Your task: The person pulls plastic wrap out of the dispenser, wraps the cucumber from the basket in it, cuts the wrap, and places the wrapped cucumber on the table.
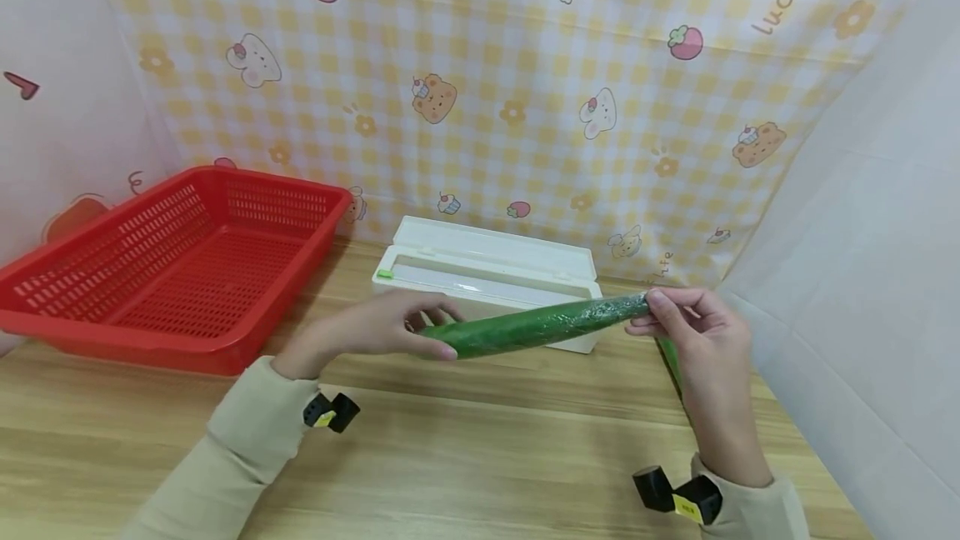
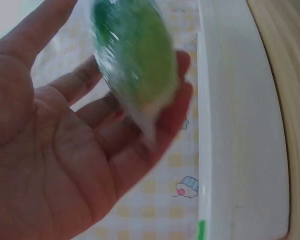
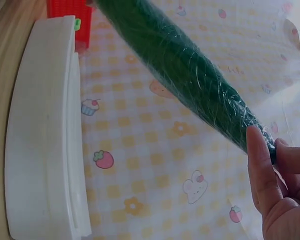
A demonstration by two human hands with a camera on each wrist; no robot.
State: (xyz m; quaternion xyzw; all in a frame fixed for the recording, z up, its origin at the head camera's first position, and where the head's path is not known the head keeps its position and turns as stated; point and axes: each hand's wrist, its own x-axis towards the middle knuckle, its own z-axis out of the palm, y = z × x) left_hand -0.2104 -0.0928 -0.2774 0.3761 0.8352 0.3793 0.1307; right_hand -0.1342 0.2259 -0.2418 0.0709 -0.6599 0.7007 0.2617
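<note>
A long green cucumber (image 1: 525, 330) in clear plastic wrap is held up in the air, tilted slightly up toward the right in the head view. My left hand (image 1: 393, 325) holds its left end, thumb on the near side and fingers behind. In the left wrist view, wrap gathers in a loose tip beyond the pale cucumber end (image 2: 152, 55), above my curved fingers. Thumb and fingers of my right hand (image 1: 705, 340) pinch the thin right end, where the wrap (image 3: 250, 120) looks crinkled. Behind the cucumber stands a white, long box (image 1: 495, 244) with its lid raised.
A red perforated basket (image 1: 240, 340) sits at the left of the wooden table (image 1: 465, 448). Partly hidden behind my right wrist lies a flat green-edged object (image 1: 669, 361). A checkered cloth (image 1: 480, 165) hangs at the back, and a white wall (image 1: 847, 273) closes the right side.
</note>
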